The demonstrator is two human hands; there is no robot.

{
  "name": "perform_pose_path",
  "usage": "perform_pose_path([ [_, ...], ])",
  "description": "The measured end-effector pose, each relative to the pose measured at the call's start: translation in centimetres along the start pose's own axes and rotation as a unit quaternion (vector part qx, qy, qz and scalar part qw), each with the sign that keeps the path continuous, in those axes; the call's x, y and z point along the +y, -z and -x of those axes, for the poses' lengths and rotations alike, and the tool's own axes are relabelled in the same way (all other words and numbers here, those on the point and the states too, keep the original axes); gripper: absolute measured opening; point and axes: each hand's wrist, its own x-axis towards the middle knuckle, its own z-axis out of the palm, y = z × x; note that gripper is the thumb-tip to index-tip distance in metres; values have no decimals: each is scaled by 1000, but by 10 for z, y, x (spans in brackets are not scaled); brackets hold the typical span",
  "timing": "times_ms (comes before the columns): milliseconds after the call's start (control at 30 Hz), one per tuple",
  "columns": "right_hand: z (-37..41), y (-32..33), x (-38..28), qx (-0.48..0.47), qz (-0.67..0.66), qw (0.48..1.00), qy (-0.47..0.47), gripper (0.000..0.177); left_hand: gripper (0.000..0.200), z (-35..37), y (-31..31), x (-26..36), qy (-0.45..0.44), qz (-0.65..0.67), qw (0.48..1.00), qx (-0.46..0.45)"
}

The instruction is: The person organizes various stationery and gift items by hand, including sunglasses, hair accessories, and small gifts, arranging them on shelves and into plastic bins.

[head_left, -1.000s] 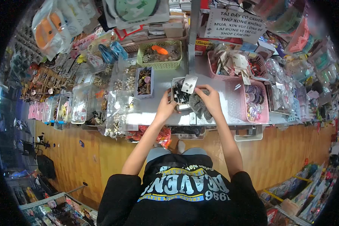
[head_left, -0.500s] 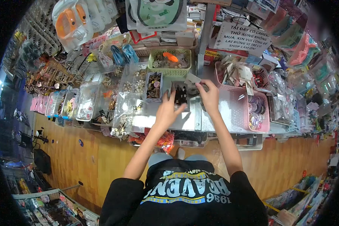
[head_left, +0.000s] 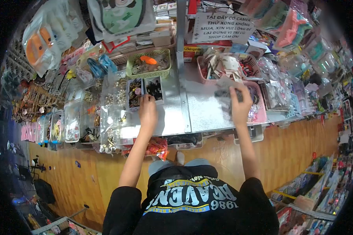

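Note:
My left hand (head_left: pixel 148 113) is at the front left corner of a small white box (head_left: pixel 161 102) of dark pieces, its fingers closed on the rim. Against that box stands another small box (head_left: pixel 133 109) of mixed trinkets. My right hand (head_left: pixel 242 103) pinches a pale card (head_left: pixel 224 82), with something greyish and see-through hanging below it, smeared by motion. The card is above the counter, just in front of a pink basket of carded items (head_left: pixel 202 74). Partly behind my right hand is a second pink basket (head_left: pixel 261 116) holding round coiled items.
Behind the small boxes sits a light green basket (head_left: pixel 166 74) with an orange object (head_left: pixel 148 60). A metal post (head_left: pixel 180 47) rises behind the counter (head_left: pixel 200 105). Clear trays of beads (head_left: pixel 113 98) line the left. A printed sign (head_left: pixel 223 28) and bagged goods hang above.
My right hand has moved right with the card, toward the pink baskets. The white box now stands against the trinket box, with my left hand at its front corner. The view has shifted right.

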Motion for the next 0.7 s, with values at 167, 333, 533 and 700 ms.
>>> perform_pose_path([
  [167, -67, -21, 27, -16, 37, 998, -41, 25, 35, 6, 5, 23, 2, -35, 999, -11],
  [333, -100, -85, 72, -90, 214, 970, -75, 25, 51, 36, 14, 50, -3, -53, 998, 16],
  [533, -82, -80, 46, -79, 218, 970, -67, 33, 52, 64, 23, 39, -46, 45, 996, -54],
  [700, -22, -69, 1, -34, 10, 999, -42, 44, 47, 55, 8, 25, -31, 34, 998, -30],
])
